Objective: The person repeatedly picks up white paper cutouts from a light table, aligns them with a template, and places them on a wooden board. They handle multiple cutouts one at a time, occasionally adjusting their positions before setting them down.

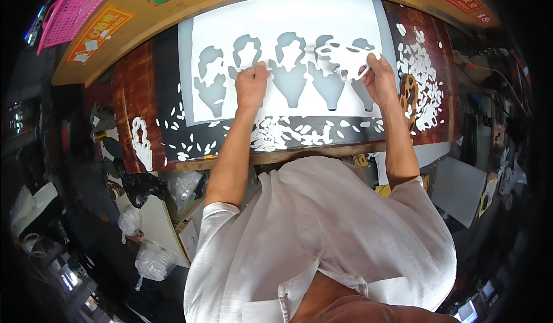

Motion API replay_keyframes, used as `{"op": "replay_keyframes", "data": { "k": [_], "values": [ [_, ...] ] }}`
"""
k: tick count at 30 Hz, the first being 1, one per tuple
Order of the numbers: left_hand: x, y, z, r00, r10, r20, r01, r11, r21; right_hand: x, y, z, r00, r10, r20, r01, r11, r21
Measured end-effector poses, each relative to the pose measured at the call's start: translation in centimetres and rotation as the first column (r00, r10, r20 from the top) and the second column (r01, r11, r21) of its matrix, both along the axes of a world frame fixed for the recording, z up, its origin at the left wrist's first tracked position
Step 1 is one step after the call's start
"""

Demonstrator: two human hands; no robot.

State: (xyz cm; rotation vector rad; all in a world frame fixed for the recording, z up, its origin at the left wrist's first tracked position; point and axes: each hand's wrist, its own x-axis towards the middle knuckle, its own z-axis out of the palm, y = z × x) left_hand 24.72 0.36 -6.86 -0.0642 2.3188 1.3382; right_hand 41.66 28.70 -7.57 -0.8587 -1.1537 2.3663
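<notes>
A white sheet (230, 23) lies on a grey-blue board (186, 63), with a row of several shaped openings through which the grey shows. Above its right part, my right hand (381, 81) pinches a thin white cut-out piece (350, 55) with holes in it, between thumb and fingers. The piece is lifted and overlaps the openings at the right. My left hand (252, 85) rests over the sheet by the second opening from the left, its fingers curled closed. Whatever they may grip is hidden under the hand.
Small white offcuts (273, 134) litter the near table edge, and more scraps (423, 81) pile up at the right beside a brown die-like form (409, 92). Another white cut-out (140, 141) lies at the left. A yellow machine beam (132, 32) spans the far side, with a pink basket (80, 3) above.
</notes>
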Motion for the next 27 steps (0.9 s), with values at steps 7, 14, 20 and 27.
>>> {"op": "replay_keyframes", "data": {
  "k": [7, 14, 20, 27],
  "values": [
    [4.0, 3.3, 0.1, 0.964, -0.265, -0.034, 0.265, 0.933, 0.243, 1.7, 0.4, 1.8, 0.963, 0.183, -0.196, -0.163, 0.980, 0.116],
    [2.7, 7.6, 1.1, 0.885, -0.454, 0.101, 0.416, 0.870, 0.265, 5.2, -1.9, 2.3, 0.868, 0.479, 0.128, -0.496, 0.829, 0.259],
    [2.0, 11.3, -2.2, 0.849, -0.451, 0.274, 0.320, 0.853, 0.412, 6.0, -2.2, 1.2, 0.903, 0.429, -0.007, -0.420, 0.889, 0.183],
    [2.0, 10.7, -4.2, 0.888, -0.287, 0.359, 0.075, 0.862, 0.502, 7.5, -0.9, 2.8, 0.945, 0.211, -0.250, -0.206, 0.977, 0.045]
  ]
}}
